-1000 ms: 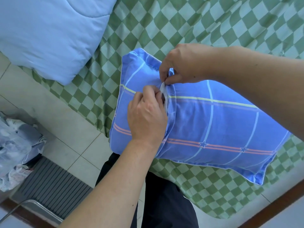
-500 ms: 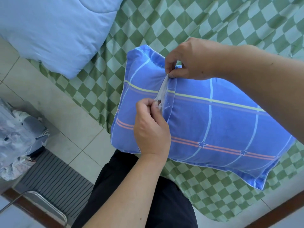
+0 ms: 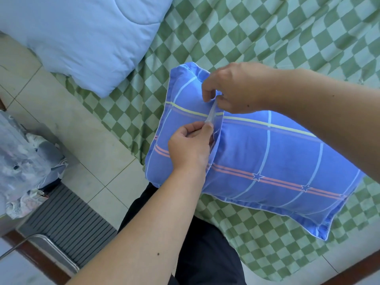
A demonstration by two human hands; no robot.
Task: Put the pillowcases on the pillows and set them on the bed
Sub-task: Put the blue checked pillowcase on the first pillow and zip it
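Head view: we look down on a blue plaid pillow (image 3: 267,161) lying on the green checked sheet (image 3: 267,27) of the bed, at the bed's near edge. Its long axis runs from upper left to lower right, and its left end overhangs the sheet's edge above the tiled floor (image 3: 82,128). The pillowcase is smooth woven cotton crossed by pale blue, yellow and pink stripes, with small stars on the pink bands and a flat flanged border piped in white. A fold of the case crosses the pillow near its left end, where a narrow white strip (image 3: 211,114) shows.

Our left hand (image 3: 190,149) pinches the lower end of that strip between thumb and curled fingers. Our right hand (image 3: 236,87) pinches the upper end, fingers curled down onto the fold.

Beyond the pillow the sheet lies wrinkled and open toward the upper right. A pale blue quilted duvet (image 3: 82,38), soft and puffy, lies at the upper left, hanging past the bed's edge and well apart from the pillow. On the floor to the left we see a grey ribbed mat (image 3: 67,219) and a bundle of patterned grey-blue fabric (image 3: 22,161). Dark trousers (image 3: 205,254) stand just below the pillow.
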